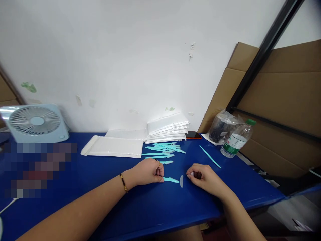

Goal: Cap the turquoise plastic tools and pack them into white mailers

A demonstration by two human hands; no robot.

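Observation:
My left hand (147, 172) is closed on the handle end of a teal eyebrow razor (172, 180), its blade end pointing right. Just off that tip is a small translucent blade cover (181, 181), seemingly lying on the blue table. My right hand (204, 179) is curled just to the right of the cover, apart from it. A pale bit of something shows between its fingers, too hidden to name. Beyond my left hand lies a loose pile of teal eyebrow razors (167, 147). Another single razor (210, 156) rests behind my right hand.
White padded packets (168, 129) are stacked by the wall, with more flat packets (115, 146) to their left. A phone (193, 135), a bagged dark item (218, 129) and a water bottle (235, 140) stand right. A fan (37, 122) is far left on the blue table (150, 211).

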